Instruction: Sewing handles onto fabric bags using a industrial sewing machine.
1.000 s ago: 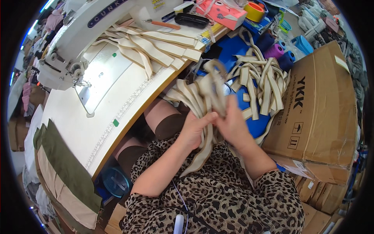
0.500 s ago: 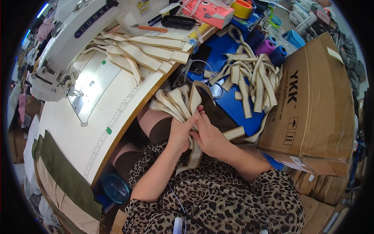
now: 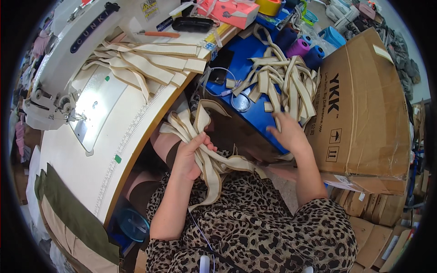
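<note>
My left hand (image 3: 192, 154) is closed around a bunch of cream webbing strips with tan edges (image 3: 200, 123). Their loops stand up above the fist, and the loose ends hang over my lap, one trailing to the right. My right hand (image 3: 290, 133) is stretched out to the right, thumb and fingers apart. Its fingertips are at the near edge of a tangled pile of similar strips (image 3: 264, 82) on a blue surface (image 3: 241, 116); whether they touch a strip I cannot tell.
A white sewing machine (image 3: 59, 73) stands on the table (image 3: 68, 168) at left, with more strips (image 3: 150, 59) beside it. A cardboard box (image 3: 364, 113) borders the pile on the right. Thread cones (image 3: 298, 48) stand behind. Green fabric (image 3: 77, 214) hangs at the near left.
My right hand has let go of the bunch and moved right to the pile. My left hand still holds the bunch, a little further left in the picture. The whole view has shifted slightly.
</note>
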Motion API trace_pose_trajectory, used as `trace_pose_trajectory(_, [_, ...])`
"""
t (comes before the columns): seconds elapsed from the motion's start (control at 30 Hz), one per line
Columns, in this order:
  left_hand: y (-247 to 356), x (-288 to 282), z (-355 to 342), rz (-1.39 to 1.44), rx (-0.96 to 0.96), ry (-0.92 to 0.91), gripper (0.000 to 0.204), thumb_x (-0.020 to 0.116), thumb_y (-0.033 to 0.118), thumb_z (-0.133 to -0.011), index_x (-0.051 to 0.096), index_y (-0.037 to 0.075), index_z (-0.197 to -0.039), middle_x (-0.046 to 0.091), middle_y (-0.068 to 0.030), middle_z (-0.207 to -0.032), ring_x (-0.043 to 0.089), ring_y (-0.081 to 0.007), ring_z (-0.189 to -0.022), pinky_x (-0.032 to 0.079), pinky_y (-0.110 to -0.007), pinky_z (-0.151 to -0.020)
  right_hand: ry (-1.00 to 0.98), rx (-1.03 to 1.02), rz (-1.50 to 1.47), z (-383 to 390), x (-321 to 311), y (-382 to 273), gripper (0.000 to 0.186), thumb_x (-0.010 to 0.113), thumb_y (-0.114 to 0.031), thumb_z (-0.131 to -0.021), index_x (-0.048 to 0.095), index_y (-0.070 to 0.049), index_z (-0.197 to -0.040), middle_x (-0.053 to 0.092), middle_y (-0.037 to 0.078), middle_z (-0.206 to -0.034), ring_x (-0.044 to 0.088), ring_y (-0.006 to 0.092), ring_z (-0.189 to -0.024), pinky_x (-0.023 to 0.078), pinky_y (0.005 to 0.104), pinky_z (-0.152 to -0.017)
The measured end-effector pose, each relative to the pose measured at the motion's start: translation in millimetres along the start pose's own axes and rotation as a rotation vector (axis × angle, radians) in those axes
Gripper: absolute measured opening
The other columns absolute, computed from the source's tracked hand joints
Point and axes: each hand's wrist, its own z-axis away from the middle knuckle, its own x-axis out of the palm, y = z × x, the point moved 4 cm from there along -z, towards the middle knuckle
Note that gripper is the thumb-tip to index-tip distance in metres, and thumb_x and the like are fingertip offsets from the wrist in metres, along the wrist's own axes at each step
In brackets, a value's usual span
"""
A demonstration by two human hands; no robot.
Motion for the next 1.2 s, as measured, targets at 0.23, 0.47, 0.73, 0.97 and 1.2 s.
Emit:
trace_pose_trajectory(0.23, [-4.9, -0.9, -4.3, 0.037, -0.006, -0.060, 0.021, 0.064, 0.016, -0.092, 0.056, 0.004, -0.107, 0.059, -0.0036, -0.080, 0.061, -0.0162, -0.072, 0.055, -0.035, -0.074, -0.130, 0.150, 0.098, 52.0, 38.3, 36.4, 0.027, 0.071, -0.017, -0.083, 0.055, -0.002, -0.098, 0.062, 0.020, -0.102, 0.060, 0.0387, -0.095, 0.049, 0.0464, -0.080])
trace_pose_trajectory(0.47, [-14.3, 0.5, -5.7, -0.010, -0.059, -0.030, 0.025, 0.065, 0.016, -0.091, 0.057, 0.002, -0.111, 0.061, -0.0043, -0.081, 0.062, -0.0166, -0.071, 0.055, -0.034, -0.071, 0.332, -0.254, -0.510, 51.2, -15.8, -39.6, 0.015, 0.074, -0.011, -0.077, 0.061, -0.006, -0.072, 0.050, 0.005, -0.057, 0.047, 0.0217, -0.048, 0.037, 0.0321, -0.047])
trace_pose_trajectory(0.73, [-26.8, 16.0, 8.2, -0.120, -0.278, -0.395, 0.069, 0.077, 0.042, -0.080, 0.052, 0.001, -0.130, 0.066, -0.0134, -0.105, 0.065, -0.0193, -0.089, 0.054, -0.034, -0.082, -0.030, -1.432, -0.951, 68.4, -4.8, -186.0, 0.030, 0.069, -0.012, -0.079, 0.046, -0.009, -0.062, 0.043, 0.003, -0.062, 0.046, 0.0230, -0.054, 0.036, 0.0369, -0.049])
trace_pose_trajectory(0.97, [5.9, -11.8, -5.0, 0.188, -0.072, -0.269, 0.051, 0.071, 0.014, -0.083, 0.049, 0.000, -0.127, 0.058, -0.0016, -0.085, 0.057, -0.0160, -0.082, 0.050, -0.036, -0.085, -0.058, -0.972, -0.650, 29.4, -3.9, -125.1, 0.019, 0.072, -0.024, -0.077, 0.060, -0.010, -0.076, 0.057, 0.005, -0.072, 0.057, 0.0279, -0.067, 0.047, 0.0379, -0.059])
trace_pose_trajectory(1.2, [6.3, -16.0, -20.4, 0.099, 0.117, -0.033, 0.023, 0.064, 0.020, -0.093, 0.056, 0.007, -0.111, 0.055, 0.0006, -0.084, 0.056, -0.0154, -0.081, 0.048, -0.035, -0.085, 0.837, 0.177, -0.001, -75.2, -20.6, 54.9, 0.030, 0.067, -0.024, -0.085, 0.063, -0.006, -0.109, 0.061, 0.011, -0.114, 0.052, 0.0289, -0.112, 0.039, 0.0430, -0.094])
